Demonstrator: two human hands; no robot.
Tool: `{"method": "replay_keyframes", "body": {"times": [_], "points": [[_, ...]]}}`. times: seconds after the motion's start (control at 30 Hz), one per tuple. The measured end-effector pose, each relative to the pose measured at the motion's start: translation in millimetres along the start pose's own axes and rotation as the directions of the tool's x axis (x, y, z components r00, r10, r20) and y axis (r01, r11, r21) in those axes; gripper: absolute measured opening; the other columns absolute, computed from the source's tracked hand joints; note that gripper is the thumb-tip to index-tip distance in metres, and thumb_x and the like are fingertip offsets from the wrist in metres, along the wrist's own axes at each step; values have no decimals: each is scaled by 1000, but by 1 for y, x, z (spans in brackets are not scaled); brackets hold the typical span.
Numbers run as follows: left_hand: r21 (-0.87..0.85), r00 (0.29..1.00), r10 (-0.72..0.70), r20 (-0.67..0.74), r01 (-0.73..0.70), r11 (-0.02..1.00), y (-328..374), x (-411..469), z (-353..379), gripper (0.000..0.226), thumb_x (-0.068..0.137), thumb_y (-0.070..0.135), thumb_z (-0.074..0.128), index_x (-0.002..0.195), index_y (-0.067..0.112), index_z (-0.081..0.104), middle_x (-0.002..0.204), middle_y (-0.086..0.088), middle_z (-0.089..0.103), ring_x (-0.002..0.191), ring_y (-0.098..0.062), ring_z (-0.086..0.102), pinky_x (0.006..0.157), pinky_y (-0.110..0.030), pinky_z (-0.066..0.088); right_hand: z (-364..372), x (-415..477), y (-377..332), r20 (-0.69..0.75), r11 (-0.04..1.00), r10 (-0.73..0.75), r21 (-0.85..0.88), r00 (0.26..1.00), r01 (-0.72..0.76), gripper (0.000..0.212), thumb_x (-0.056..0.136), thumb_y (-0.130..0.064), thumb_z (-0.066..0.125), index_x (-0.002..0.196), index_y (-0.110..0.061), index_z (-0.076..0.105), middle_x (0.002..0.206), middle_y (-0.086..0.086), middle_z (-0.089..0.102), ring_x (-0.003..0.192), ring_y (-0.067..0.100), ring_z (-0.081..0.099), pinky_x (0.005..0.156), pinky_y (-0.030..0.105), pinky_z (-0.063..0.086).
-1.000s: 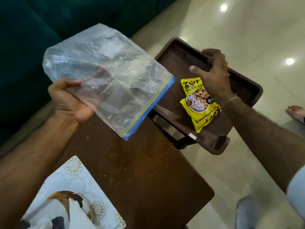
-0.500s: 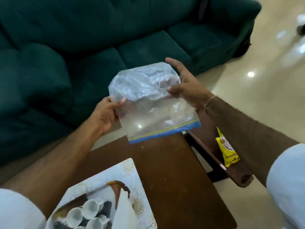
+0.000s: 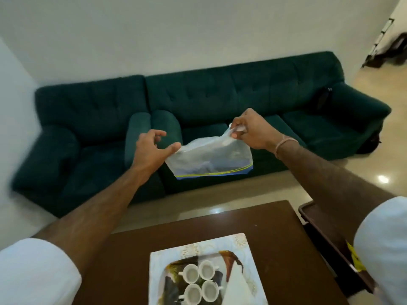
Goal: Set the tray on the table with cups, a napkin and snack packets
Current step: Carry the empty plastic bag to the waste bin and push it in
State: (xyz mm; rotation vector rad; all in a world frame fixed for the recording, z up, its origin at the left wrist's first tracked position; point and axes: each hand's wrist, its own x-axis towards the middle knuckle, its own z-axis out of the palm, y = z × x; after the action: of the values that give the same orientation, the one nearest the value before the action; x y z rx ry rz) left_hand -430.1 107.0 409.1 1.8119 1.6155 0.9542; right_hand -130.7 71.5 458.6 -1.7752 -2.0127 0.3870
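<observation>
Four white cups sit clustered on the patterned tray at the bottom centre of the frame, a folded white napkin just beside them on its right side. That tray rests on the dark wooden table. At the lower right, a yellow snack packet peeks from a brown tray, half hidden by a sleeve. Higher up, mid-frame, the right hand pinches a corner of a clear zip bag; the left hand is open, thumb touching the bag's edge. Behind stands a green sofa.
</observation>
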Motion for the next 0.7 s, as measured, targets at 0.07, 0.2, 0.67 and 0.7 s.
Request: {"method": "replay_keyframes", "body": {"times": [0.07, 0.2, 0.67, 0.7], "points": [[110, 988, 147, 51, -152, 982, 4, -9, -44, 72, 68, 59, 82, 129, 27, 61, 135, 1, 52, 125, -16, 48, 107, -36, 40, -1, 9, -51, 23, 996, -82, -29, 996, 82, 18, 91, -13, 67, 107, -7, 71, 108, 7, 39, 103, 28, 52, 100, 30, 42], [161, 863, 177, 473, -282, 946, 29, -18, -114, 69, 70, 50, 86, 131, 33, 58, 127, 17, 64, 115, 1, 59, 97, -22, 48, -8, 28, -155, 109, 955, -285, -58, 952, 292, 19, 89, -15, 69, 108, -11, 71, 116, 11, 44, 106, 26, 52, 103, 30, 41], [-716, 994, -95, 55, 105, 690, -74, -75, -287, 43, 73, 6, 82, 115, 13, 75, 105, -6, 76, 91, -20, 74, 74, -31, 59, 112, 42, -331, 573, 458, -336, 793, 748, -402, 76, 75, -27, 84, 142, -15, 51, 137, 5, 63, 125, 25, 61, 110, 47, 42], [-738, 993, -103, 48, 105, 667, -86, -81, -296, 41, 77, 3, 79, 117, 12, 74, 104, -5, 76, 90, -19, 73, 75, -31, 59, 128, 40, -346, 564, 405, -391, 815, 728, -414, 61, 78, -21, 82, 134, -9, 60, 130, 8, 68, 116, 25, 66, 102, 43, 51]]}}
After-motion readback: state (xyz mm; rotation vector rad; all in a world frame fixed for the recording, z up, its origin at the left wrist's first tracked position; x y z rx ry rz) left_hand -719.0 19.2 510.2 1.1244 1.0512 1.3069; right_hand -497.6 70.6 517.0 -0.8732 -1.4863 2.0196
